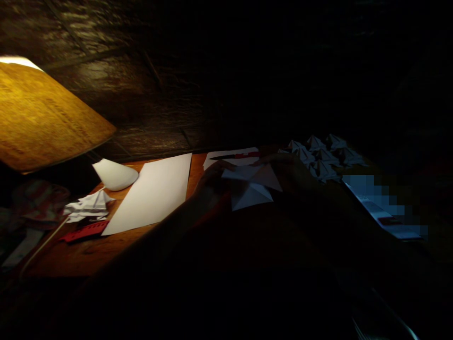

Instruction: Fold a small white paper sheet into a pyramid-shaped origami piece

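Observation:
In the dim middle of the head view, a folded sheet of white paper (249, 186) with several flaps is held between both hands. My left hand (215, 175) grips its left upper edge, the fingers closed and mostly in shadow. On its far right edge my right hand (283, 165) is closed too, very dark, with the fingers barely showing. A flat blank sheet of paper (155, 193) lies to the left of my left hand. Beyond my right hand stand several folded paper pieces (322, 158) grouped together.
A lit lampshade (49, 113) hangs at the left over a white lamp base (115, 174). Near it lie a crumpled-looking folded paper (88, 207) and a red ruler-like object (87, 231). A red-and-black knife-like tool (246, 154) rests on paper behind my hands. A glowing screen (382, 212) is at right.

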{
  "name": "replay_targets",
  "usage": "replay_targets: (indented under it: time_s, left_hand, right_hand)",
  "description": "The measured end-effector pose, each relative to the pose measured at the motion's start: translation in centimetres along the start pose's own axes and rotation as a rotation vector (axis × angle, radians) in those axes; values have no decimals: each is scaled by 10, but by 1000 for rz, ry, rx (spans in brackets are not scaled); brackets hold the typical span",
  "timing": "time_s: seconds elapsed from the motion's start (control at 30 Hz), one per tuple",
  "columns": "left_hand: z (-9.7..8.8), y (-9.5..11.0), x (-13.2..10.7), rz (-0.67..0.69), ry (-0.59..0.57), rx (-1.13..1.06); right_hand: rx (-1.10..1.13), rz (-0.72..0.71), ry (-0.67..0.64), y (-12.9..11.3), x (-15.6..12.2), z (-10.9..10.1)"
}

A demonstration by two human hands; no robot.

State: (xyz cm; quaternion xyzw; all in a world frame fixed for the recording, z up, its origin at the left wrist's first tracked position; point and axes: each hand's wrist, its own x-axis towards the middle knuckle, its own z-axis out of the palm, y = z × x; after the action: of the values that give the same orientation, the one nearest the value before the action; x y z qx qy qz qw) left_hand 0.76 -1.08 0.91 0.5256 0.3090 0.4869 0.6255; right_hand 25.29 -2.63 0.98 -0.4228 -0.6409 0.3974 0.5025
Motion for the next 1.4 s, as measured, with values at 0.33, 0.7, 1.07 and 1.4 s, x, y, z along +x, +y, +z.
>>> replay_targets:
  time_s: [0.33,0.7,1.07,1.4]
  left_hand:
    - [2,-8,3,73,0,173]
    - [1,-15,4,89,-52,326]
    - [23,19,-21,777,-25,778]
    - [22,25,-30,1069,-32,919]
  right_hand:
    - [126,-10,-9,8,4,6]
    - [-88,-4,-103,-4,-4,10]
    - [-144,-391,-8,-26,-11,12]
    - [-320,-723,14,-45,-25,22]
